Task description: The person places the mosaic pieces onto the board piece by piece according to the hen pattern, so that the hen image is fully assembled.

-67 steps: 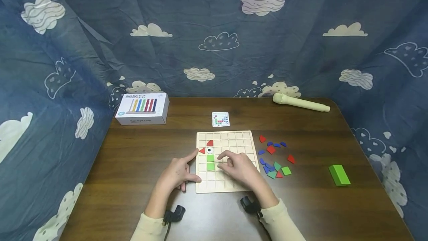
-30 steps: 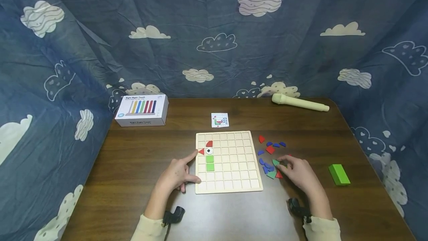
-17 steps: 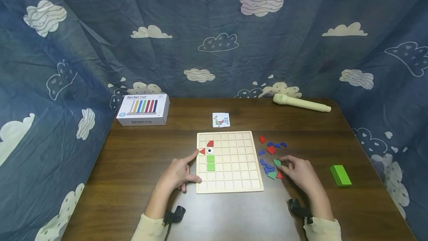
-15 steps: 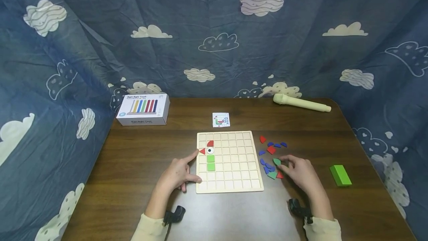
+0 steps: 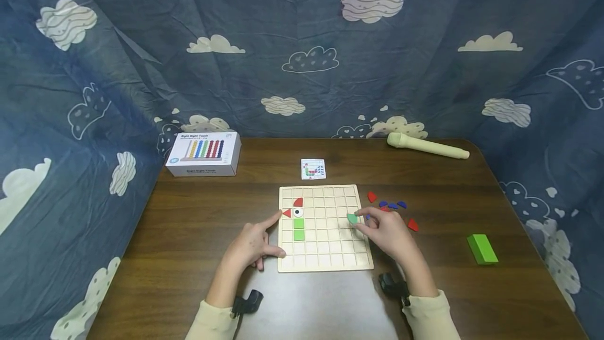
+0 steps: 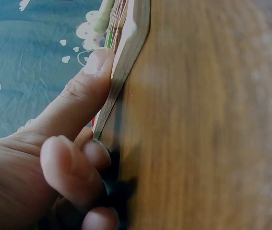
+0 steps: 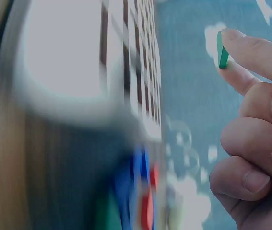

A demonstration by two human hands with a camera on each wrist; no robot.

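My right hand pinches a green quarter-round tile between thumb and index finger, above the right side of the wooden grid board. In the right wrist view the green tile shows edge-on. At the board's left edge my left hand rests with index finger and thumb spread, both touching the rim. On the board's left columns sit a red quarter-round tile, a red triangle, a white eye tile and two light green squares.
Right of the board lie several loose tiles, among them a blue half-round and a red tile; my right hand covers some. A pattern card lies behind the board. Farther out are a white box, a cream microphone and a green block.
My right hand went from over the board to the loose tiles, took the green quarter-round tile and carried it left over the board's right side. My left hand has stayed at the rim.
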